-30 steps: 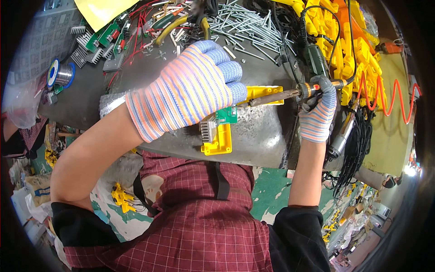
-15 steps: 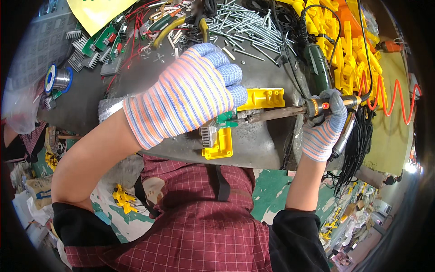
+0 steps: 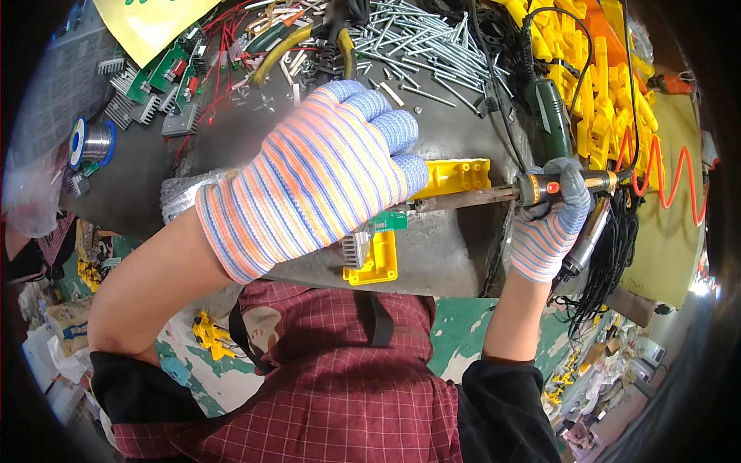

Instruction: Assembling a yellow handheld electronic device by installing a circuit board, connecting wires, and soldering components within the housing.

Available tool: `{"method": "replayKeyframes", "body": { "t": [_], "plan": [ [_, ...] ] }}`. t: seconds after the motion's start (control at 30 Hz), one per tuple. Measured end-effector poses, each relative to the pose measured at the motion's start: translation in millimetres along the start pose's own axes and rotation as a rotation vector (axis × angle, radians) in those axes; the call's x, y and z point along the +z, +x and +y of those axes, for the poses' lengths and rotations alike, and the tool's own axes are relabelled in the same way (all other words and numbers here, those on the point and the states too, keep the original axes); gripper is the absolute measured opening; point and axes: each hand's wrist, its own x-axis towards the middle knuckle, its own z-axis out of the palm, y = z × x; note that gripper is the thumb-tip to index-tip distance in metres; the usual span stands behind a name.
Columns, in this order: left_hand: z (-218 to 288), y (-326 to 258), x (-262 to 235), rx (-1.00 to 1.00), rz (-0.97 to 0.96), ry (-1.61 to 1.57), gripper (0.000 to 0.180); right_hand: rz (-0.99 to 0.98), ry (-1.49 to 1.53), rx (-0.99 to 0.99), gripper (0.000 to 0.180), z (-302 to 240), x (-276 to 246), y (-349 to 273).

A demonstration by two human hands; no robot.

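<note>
My right hand (image 3: pixel 553 220), in a striped glove, is closed around the handle of a soldering iron (image 3: pixel 463 198). The iron points left, and its tip ends beside the fingers of my left hand (image 3: pixel 328 174). That gloved hand is curled above a small green circuit board (image 3: pixel 388 221) with a grey finned heat sink (image 3: pixel 355 249). What its fingertips pinch, if anything, is hidden behind the hand. Under the board sits a yellow plastic housing half (image 3: pixel 380 266). Another yellow housing half (image 3: pixel 461 176) lies just behind the iron.
Long screws (image 3: pixel 428 46) lie heaped at the back, beside yellow-handled pliers (image 3: pixel 289 50). Green boards with heat sinks (image 3: pixel 158 85) and a solder spool (image 3: pixel 93 143) are at left. Yellow parts (image 3: pixel 606 100), a red coiled cord (image 3: pixel 668 181) and black cables (image 3: pixel 606 255) crowd the right.
The iron's tip has lifted off the green board toward my left fingers. My left hand has shifted slightly, and more of the board's top now shows.
</note>
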Motion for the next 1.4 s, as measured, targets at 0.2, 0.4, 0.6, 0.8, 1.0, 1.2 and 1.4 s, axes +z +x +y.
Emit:
{"method": "replayKeyframes", "body": {
  "t": [0.2, 0.4, 0.6, 0.8, 1.0, 1.2, 1.4],
  "plan": [
    [-4, -2, -10, -0.055, -0.027, -0.158, 0.019, 0.049, -0.026, 0.000, 0.021, 5, 0, 3],
    [2, -33, -43, -0.208, -0.065, -0.542, 0.036, 0.088, -0.046, -0.052, 0.020, 3, 7, -1],
    [30, -51, -27, -0.439, -0.105, -0.102, 0.040, 0.135, -0.032, -0.056, 0.021, 3, 8, 2],
    [15, -53, -33, -0.294, 0.079, -0.144, 0.027, 0.100, -0.052, -0.037, 0.024, 0, 10, -2],
    [11, -48, -22, -0.049, 0.037, 0.070, 0.029, 0.106, -0.070, -0.018, 0.023, -3, 12, -2],
    [4, -25, -27, -0.002, -0.161, -0.045, 0.019, 0.109, -0.076, -0.019, 0.024, -5, 12, -3],
    [6, -22, -25, -0.005, -0.215, -0.016, 0.018, 0.101, -0.098, -0.018, 0.023, -6, 15, -5]
  ]
}}
